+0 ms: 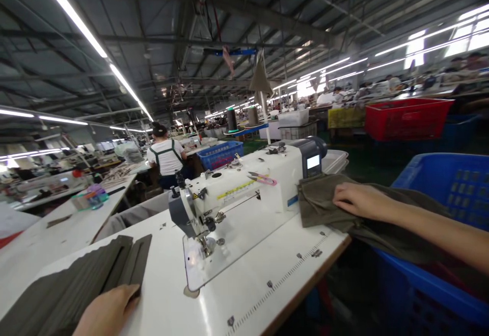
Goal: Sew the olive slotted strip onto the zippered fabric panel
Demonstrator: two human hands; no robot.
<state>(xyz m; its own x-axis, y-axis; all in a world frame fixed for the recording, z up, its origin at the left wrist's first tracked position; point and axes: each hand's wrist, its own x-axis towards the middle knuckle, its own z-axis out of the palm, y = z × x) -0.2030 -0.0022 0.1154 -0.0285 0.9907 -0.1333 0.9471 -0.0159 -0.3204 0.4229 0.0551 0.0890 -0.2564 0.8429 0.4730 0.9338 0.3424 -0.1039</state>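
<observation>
My right hand (361, 201) lies palm down on an olive-green garment (321, 206) that drapes from the white table's right end into a blue crate (451, 193). Whether its fingers grip the cloth is not clear. My left hand (105, 313) rests on the near edge of a stack of dark grey-green fabric strips (76, 280) at the table's left front. Between the hands stands a white sewing machine (244, 193), its needle head (198, 224) over a lit metal plate (214, 254).
Pink-handled snips (262, 178) lie on top of the machine. The white table (267, 285) has a printed ruler along its front edge. A person in a white shirt (166, 155) sits with their back turned at a station ahead. Red (405, 119) and blue crates stand to the right.
</observation>
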